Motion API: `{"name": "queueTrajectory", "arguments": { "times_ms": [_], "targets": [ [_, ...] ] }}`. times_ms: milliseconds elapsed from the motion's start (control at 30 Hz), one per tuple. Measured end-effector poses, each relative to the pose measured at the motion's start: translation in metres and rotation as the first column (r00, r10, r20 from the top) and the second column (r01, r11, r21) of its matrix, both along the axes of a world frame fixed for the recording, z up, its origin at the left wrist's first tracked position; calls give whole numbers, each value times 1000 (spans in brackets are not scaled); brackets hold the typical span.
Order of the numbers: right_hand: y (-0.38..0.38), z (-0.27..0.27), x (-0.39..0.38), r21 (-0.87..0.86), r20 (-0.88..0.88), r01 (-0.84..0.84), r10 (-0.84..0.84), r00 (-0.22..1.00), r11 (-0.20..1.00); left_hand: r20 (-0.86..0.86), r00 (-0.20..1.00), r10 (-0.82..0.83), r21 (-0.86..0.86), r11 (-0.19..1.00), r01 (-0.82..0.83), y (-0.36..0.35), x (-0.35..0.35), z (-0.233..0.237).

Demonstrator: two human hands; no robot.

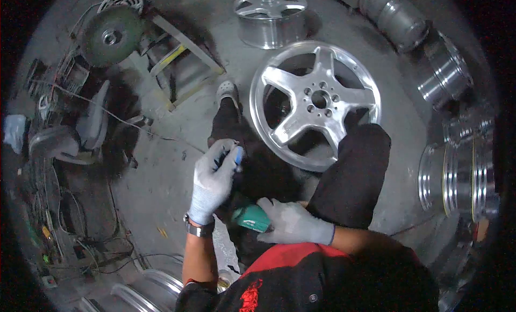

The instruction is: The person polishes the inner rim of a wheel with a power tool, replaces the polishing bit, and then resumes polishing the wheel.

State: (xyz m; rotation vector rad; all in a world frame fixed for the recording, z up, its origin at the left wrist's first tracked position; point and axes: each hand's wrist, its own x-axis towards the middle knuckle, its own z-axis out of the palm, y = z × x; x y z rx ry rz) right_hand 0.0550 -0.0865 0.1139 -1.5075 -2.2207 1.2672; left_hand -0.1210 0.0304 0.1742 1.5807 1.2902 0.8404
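My left hand [210, 178], in a pale grey work glove, is raised over my lower leg. Its fingers close on a small blue piece [238, 155], whose kind I cannot make out. At my lap, my right hand [294, 223], gloved likewise, is wrapped round the end of a green power tool [252, 218] with pale lettering. The tool's working end is lost in the dark. In front of my knees is a bare silver five-spoke alloy wheel [322, 78], face up, apart from both hands.
Another alloy wheel [271, 35] lies beyond the first. Several shiny rims [446, 78] line the right side. Ahead left stands a large round disc [110, 37] beside a metal frame [185, 49]. A chair [56, 143] and trailing cables [113, 116] are at left.
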Motion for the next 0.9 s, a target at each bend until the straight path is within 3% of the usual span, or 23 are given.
{"name": "queueTrajectory", "arguments": {
  "times_ms": [67,133,167,200,267,300,333,400,433,467,533,600,633,667,700,733,767,800,833,867,900],
  "targets": [
    [-1,-2,2,-21,11,-12,12,1000,1000,19,999,-49,-49,998,50,11,-7,5],
    [1,-4,7,111,-49,-41,47,998,993,124,969,-214,-240,941,238,24,-16,17],
    [2,-2,11,123,-55,-34,41,998,992,-32,963,-268,-77,961,265,20,-12,31],
    [3,1,17,110,-84,-76,85,993,991,-39,961,-273,-69,960,270,23,-11,34],
    [1,3,27,109,-109,-119,131,985,987,292,886,-359,-371,812,451,41,-10,42],
    [0,4,32,109,-196,-128,147,969,986,455,799,-393,-391,718,576,53,-16,42],
    [0,5,36,112,-280,-135,162,946,984,452,797,-401,-380,722,579,56,-14,39],
    [-2,15,42,100,-369,-115,144,918,988,692,712,-116,-232,899,371,59,0,41],
    [-3,21,48,78,-458,-94,119,881,993,627,771,-113,-125,962,243,63,-4,31],
    [-2,28,55,94,-445,-76,110,889,993,634,761,-138,-106,959,262,55,1,25],
    [-1,38,64,141,-581,-37,113,806,989,788,592,-167,-12,958,286,27,3,8],
    [5,45,74,219,-595,51,92,799,974,680,714,-167,-264,852,451,-7,-15,-19],
    [6,47,78,274,-618,107,90,781,956,243,947,-208,-156,955,250,-14,-38,-82],
    [4,48,82,324,-640,160,91,763,932,389,847,-362,-238,849,472,-54,-18,-61],
    [7,34,86,-112,-714,-113,-1,701,987,-43,804,-593,313,756,575,-78,-5,-75],
    [2,38,89,-118,-713,-96,-17,701,988,-532,478,-699,-28,579,815,-88,5,-70],
    [-1,46,93,-24,-793,16,-29,608,1000,-202,640,-742,-1,653,757,-96,35,-64],
    [-1,52,98,61,-860,132,-15,510,989,-196,638,-745,2,651,759,-94,50,-63],
    [13,52,97,617,-587,343,124,800,709,-116,659,-743,124,648,752,-90,62,-62],
    [7,56,99,619,-580,332,128,805,712,-31,673,-739,245,647,722,-89,74,-62],
    [-4,63,101,440,-733,494,-17,680,750,-21,679,-734,250,654,714,-93,87,-54]
  ]
}}
